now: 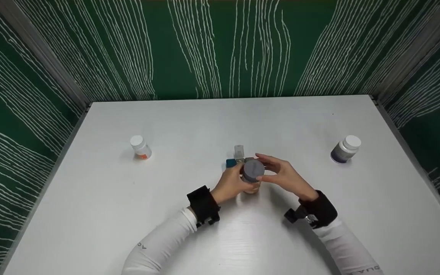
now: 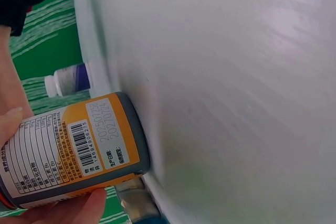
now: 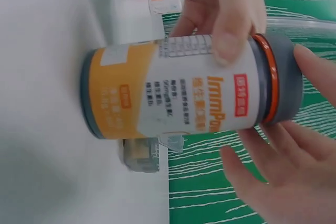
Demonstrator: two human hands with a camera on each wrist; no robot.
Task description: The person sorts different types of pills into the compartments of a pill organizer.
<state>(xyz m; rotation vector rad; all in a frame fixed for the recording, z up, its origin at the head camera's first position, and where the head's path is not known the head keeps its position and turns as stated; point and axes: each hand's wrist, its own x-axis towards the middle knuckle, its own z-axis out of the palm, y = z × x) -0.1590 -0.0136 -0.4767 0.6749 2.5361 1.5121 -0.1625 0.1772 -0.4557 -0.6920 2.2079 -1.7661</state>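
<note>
My left hand [image 1: 233, 182] grips the body of an upright supplement bottle [image 3: 178, 85] with a white, orange and grey label. Its thumb lies along the label, and the fingers wrap round the other side. On top is a grey cap [image 1: 254, 170] with an orange ring below it. My right hand [image 1: 287, 177] holds the cap between thumb and fingers, from the right. Just behind the bottle stands a small pill box with a clear raised lid [image 1: 239, 151] and a blue lid [image 1: 230, 163], partly hidden by the bottle and left hand.
A small white bottle [image 1: 141, 147] with an orange mark stands on the left of the white table [image 1: 166, 122]. To the right is a larger white-capped bottle [image 1: 345, 149] with a dark purple base. Green panels with white streaks [image 1: 220, 49] enclose the back and sides.
</note>
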